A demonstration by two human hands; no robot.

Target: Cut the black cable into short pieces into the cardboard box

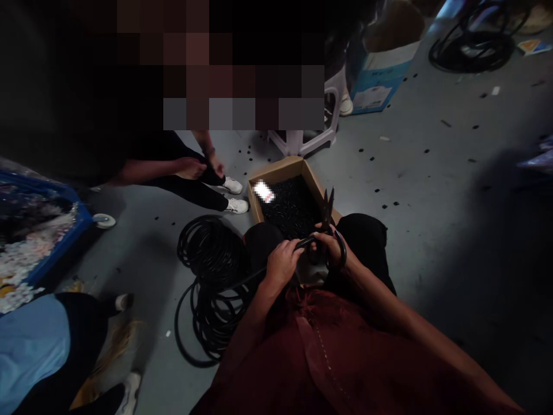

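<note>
A black hose [254, 276] runs up from the left into my left hand [281, 266], whose fingers are closed around it. Its end reaches across to my right hand [330, 245], which grips a pair of scissors [328, 210] with dark blades pointing up and slightly apart. Whether my right fingers also touch the hose end, I cannot tell. Beyond my hands stands an open cardboard box [280, 170] holding many small black pieces [294, 202]. A large coil of the black hose [211, 248] lies by my left knee.
Another person's hands [192, 168] are at the upper left. Around are a plastic stool [298, 141], a blue carton [375, 80], another black coil [473, 52] and a blue wheeled bin [56, 230]. Someone in a blue shirt [34, 340] is at lower left. Small black bits dot the floor.
</note>
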